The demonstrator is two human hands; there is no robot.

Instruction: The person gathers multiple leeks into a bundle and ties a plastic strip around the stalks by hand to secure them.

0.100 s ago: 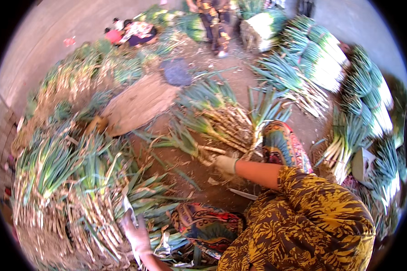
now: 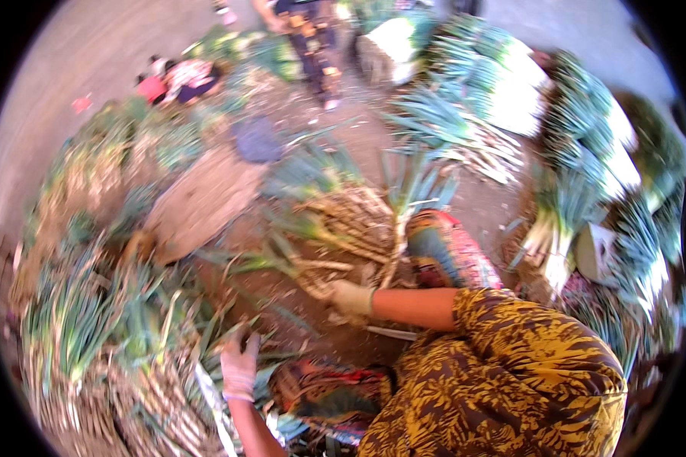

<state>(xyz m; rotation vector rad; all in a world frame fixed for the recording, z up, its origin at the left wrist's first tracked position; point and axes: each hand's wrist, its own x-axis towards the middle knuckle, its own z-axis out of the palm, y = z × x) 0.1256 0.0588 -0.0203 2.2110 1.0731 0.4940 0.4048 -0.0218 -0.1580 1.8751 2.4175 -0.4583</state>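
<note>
My right hand (image 2: pixel 351 298), in a pale glove, is closed around the root end of a few green onions (image 2: pixel 309 283) low over the dirt floor. Their leaves point away to the upper left. My left hand (image 2: pixel 240 364), also gloved, is raised beside the large heap of untrimmed green onions (image 2: pixel 91 327) on the left. Its fingers look apart, though motion blurs them, and I see nothing held in them. A long pale strip (image 2: pixel 215 400) lies just below that hand; its kind is unclear. More brown-sheathed green onions (image 2: pixel 351 221) lie ahead of my right hand.
A brown flat board (image 2: pixel 206 198) and a dark cloth-like piece (image 2: pixel 258 139) lie ahead. Tied bundles with white stems (image 2: pixel 511 99) line the right side. Another person's legs (image 2: pixel 309 49) stand at the back. A pale narrow blade-like piece (image 2: pixel 391 332) lies near my right forearm.
My left hand has risen away from the heap's stems, toward the leaves. The whole view has shifted, so things appear farther left. My right hand keeps its grip on the green onions.
</note>
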